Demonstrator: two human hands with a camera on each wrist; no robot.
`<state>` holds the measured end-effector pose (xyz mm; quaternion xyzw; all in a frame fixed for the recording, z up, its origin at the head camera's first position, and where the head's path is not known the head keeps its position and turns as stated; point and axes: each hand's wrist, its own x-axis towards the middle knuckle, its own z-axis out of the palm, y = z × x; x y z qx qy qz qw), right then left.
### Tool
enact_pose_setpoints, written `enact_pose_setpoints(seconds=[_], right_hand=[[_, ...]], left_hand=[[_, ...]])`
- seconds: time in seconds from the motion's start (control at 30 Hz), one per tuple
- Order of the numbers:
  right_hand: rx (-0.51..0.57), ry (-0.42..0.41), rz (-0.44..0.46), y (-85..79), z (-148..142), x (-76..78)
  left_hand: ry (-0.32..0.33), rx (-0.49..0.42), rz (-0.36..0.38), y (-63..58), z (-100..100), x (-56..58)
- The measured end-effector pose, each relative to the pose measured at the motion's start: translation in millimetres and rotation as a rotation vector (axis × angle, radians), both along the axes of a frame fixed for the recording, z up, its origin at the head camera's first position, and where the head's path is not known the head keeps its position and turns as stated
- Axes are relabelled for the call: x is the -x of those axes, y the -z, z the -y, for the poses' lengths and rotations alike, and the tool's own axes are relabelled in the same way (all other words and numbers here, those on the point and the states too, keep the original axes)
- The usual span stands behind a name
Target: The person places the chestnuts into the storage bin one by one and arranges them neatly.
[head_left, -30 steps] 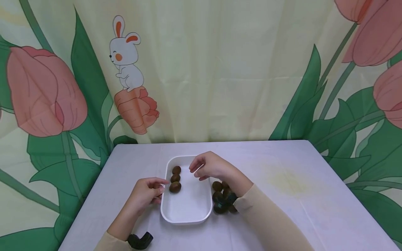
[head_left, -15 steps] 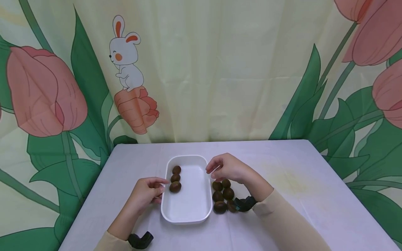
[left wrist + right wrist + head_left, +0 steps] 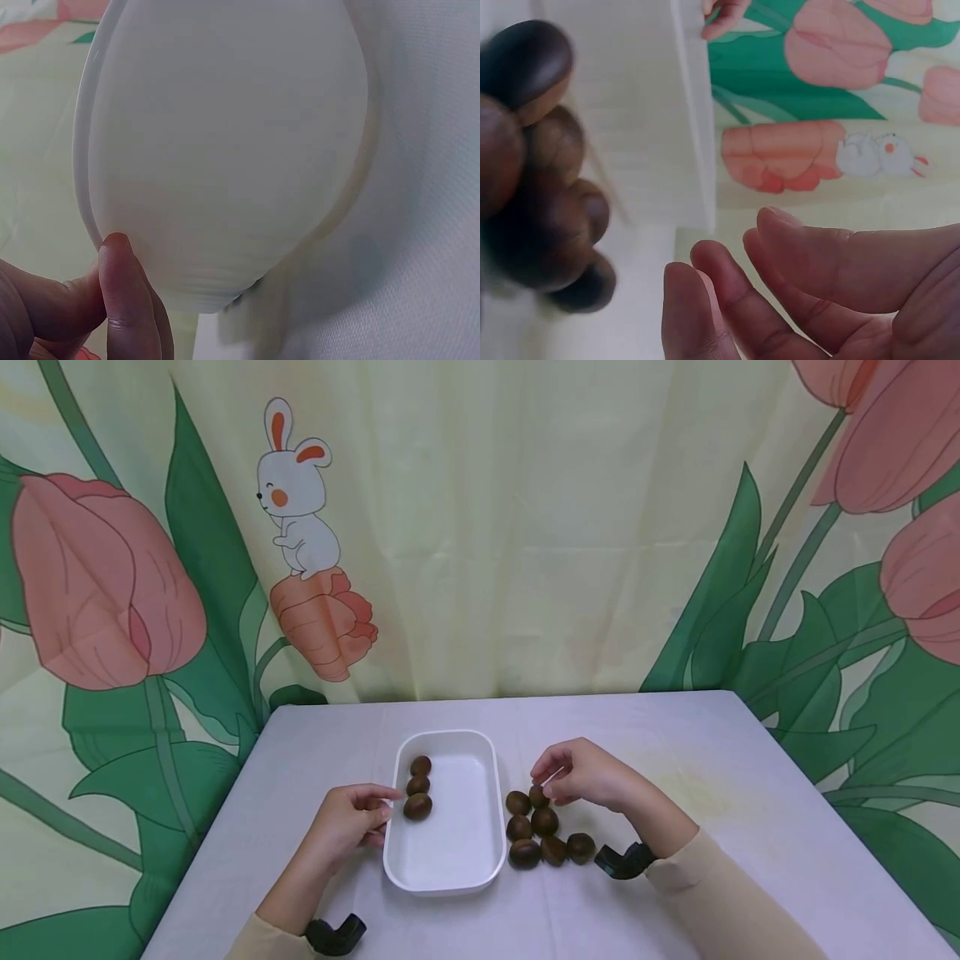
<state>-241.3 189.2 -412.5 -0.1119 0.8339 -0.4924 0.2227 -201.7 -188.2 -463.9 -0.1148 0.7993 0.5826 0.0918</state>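
Note:
A white rectangular tray (image 3: 446, 887) sits on the table, with three brown chestnuts (image 3: 417, 807) in a column along its left side. At its left rim, my left hand (image 3: 348, 818) pinches the edge; the left wrist view shows a fingertip (image 3: 118, 262) against the outer wall. Several more chestnuts (image 3: 544, 821) lie in a cluster just right of the tray. My right hand (image 3: 588, 774) hovers by the back of that cluster, its fingertips overlapping the rearmost chestnut (image 3: 537, 796). In the right wrist view its curved fingers (image 3: 686, 307) and thumb are apart, with nothing between them.
A pale cloth covers the table (image 3: 750, 877). Behind it hangs a curtain (image 3: 510, 543) printed with tulips and a rabbit. Black straps (image 3: 626, 862) sit at both wrists, the right one close beside the rightmost chestnut (image 3: 581, 847).
My right hand has moved right, from over the tray to the loose chestnuts, uncovering more of them. My left hand and the three chestnuts in the tray have stayed put.

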Motion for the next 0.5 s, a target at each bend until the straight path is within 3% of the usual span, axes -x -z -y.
enact_pose_setpoints(seconds=[0.5], right_hand=[[-0.021,-0.002,0.027,32.8,-40,-18.6]], left_hand=[[-0.001,-0.005,-0.001,-1.4,-1,-0.2]])
